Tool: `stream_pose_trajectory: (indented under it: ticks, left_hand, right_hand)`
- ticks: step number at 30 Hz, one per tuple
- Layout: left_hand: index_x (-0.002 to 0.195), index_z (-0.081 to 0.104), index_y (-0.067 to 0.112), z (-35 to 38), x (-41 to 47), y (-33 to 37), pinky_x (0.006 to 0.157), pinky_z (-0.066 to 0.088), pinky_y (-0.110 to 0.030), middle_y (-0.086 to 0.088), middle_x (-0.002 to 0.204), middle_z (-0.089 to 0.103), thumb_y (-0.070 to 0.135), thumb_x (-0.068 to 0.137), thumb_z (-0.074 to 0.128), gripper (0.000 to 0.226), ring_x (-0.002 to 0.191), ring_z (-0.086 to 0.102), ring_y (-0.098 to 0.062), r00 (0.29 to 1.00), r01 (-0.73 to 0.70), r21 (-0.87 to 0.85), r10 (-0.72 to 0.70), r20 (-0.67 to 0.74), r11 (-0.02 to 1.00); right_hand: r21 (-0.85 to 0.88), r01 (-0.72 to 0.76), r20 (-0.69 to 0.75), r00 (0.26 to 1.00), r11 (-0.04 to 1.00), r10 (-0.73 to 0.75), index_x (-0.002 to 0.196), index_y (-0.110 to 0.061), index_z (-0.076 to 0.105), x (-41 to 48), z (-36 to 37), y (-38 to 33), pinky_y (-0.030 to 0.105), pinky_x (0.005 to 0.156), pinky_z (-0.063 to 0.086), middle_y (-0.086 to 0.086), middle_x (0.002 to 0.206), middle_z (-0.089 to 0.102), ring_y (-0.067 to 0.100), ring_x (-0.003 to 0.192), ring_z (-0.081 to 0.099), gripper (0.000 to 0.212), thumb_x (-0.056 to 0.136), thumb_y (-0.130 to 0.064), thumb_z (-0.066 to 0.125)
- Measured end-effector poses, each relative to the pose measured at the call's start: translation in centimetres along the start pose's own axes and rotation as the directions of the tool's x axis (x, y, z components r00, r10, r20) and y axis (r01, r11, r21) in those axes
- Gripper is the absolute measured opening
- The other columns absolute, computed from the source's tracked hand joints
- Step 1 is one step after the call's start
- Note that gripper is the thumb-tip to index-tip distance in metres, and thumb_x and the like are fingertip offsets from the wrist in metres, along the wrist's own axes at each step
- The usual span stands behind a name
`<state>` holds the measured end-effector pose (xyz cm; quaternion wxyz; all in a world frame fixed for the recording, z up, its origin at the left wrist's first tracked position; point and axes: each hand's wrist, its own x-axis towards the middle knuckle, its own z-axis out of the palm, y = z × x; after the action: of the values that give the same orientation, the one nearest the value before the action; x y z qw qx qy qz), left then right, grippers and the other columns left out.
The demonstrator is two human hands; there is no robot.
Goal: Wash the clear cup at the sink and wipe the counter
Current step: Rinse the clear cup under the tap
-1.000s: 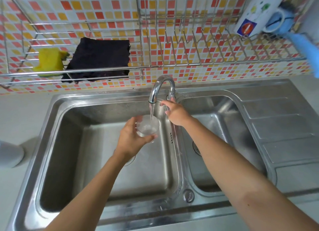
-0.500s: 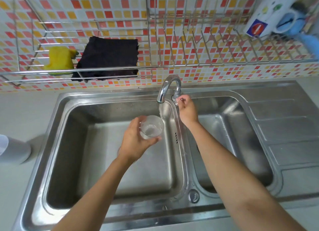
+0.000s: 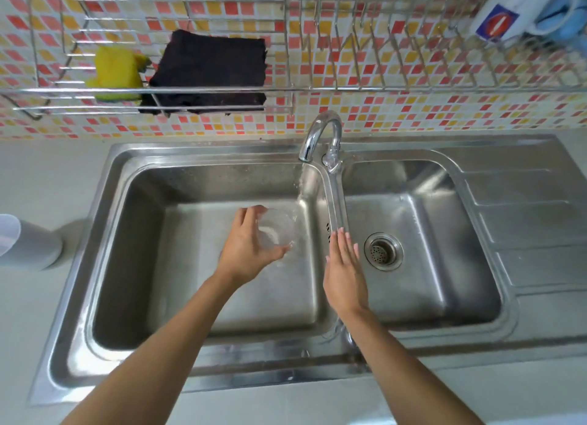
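My left hand [image 3: 246, 253] grips the clear cup [image 3: 275, 230] over the left basin of the steel double sink [image 3: 104, 234]. Water runs from the curved tap [image 3: 320, 132] and falls just beside the cup's far right rim. My right hand [image 3: 344, 265] hangs flat over the divider between the two basins, fingers apart, holding nothing. A dark cloth [image 3: 206, 71] and a yellow sponge [image 3: 116, 75] lie on the wire rack [image 3: 63, 90] fixed to the tiled wall.
The right basin has a round drain [image 3: 382, 251], with a ribbed draining board [image 3: 524, 221] beyond it. A white mug [image 3: 521, 8] sits on the rack's right part. A pale cylindrical container [image 3: 22, 243] stands on the grey counter [image 3: 47, 176] at the left.
My right hand has left the tap handle and come back toward me, down over the divider. My left hand has lowered the cup slightly. The water keeps running.
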<state>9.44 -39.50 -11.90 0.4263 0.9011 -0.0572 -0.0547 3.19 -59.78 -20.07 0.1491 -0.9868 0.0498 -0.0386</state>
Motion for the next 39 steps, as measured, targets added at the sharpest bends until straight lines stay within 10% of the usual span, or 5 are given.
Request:
stream_pose_trajectory:
  ticks: [12,27,30,33,39]
  left_hand:
    - [0.138,0.037,0.024,-0.6,-1.2,-4.7,0.102,0.029,-0.038,-0.005,0.130,0.042,0.047,0.075,0.073,0.076,0.114,0.044,-0.024,0.967,-0.205,0.817,-0.014,0.253,0.538]
    - [0.128,0.051,0.015,-2.2,-0.8,-5.6,0.099,0.030,-0.047,-0.011,0.128,0.042,0.015,0.062,0.075,0.070,0.119,0.042,-0.029,0.809,-0.457,0.889,0.423,0.409,0.015]
    - [0.128,0.051,0.020,-2.9,-1.7,-5.5,0.100,0.034,-0.048,-0.009,0.129,0.048,0.011,0.063,0.071,0.068,0.119,0.049,-0.028,0.829,-0.394,0.914,0.469,0.305,0.101]
    - [0.126,0.054,0.019,-3.9,-3.3,-5.4,0.097,0.038,-0.051,-0.010,0.122,0.055,0.007,0.060,0.074,0.070,0.113,0.052,-0.031,0.905,-0.239,0.853,0.426,0.022,0.464]
    - [0.136,0.043,0.019,-9.3,-9.8,-8.1,0.091,0.050,-0.032,-0.003,0.134,0.044,0.033,0.067,0.086,0.082,0.110,0.053,-0.018,0.904,0.118,0.212,-0.017,-0.428,0.970]
  right_hand:
    - [-0.076,0.003,0.028,1.000,0.997,-0.001,0.144,0.006,0.029,-0.2,-0.2,-0.6,0.040,0.119,0.010,0.023,0.153,0.026,0.030,0.145,0.020,0.072,0.075,0.012,0.047]
    - [-0.062,0.009,-0.020,1.000,0.998,-0.010,0.142,0.008,0.033,-0.5,0.5,-0.3,0.042,0.118,0.014,0.024,0.150,0.031,0.032,0.142,0.026,0.072,0.072,0.013,0.049]
    - [-0.058,0.005,-0.011,1.000,0.998,-0.006,0.144,0.007,0.030,-0.4,0.6,-0.3,0.041,0.118,0.013,0.023,0.152,0.028,0.031,0.144,0.023,0.070,0.075,0.012,0.047]
    - [-0.011,-0.019,-0.016,1.000,1.000,0.019,0.143,0.006,0.033,-0.5,0.6,0.0,0.042,0.119,0.014,0.021,0.152,0.029,0.031,0.143,0.025,0.067,0.078,0.012,0.048]
    - [0.172,-0.101,-0.024,0.994,0.980,0.106,0.140,-0.010,0.045,-1.8,0.0,-3.6,0.048,0.117,0.019,0.011,0.147,0.043,0.033,0.139,0.033,0.054,0.091,-0.025,0.061]
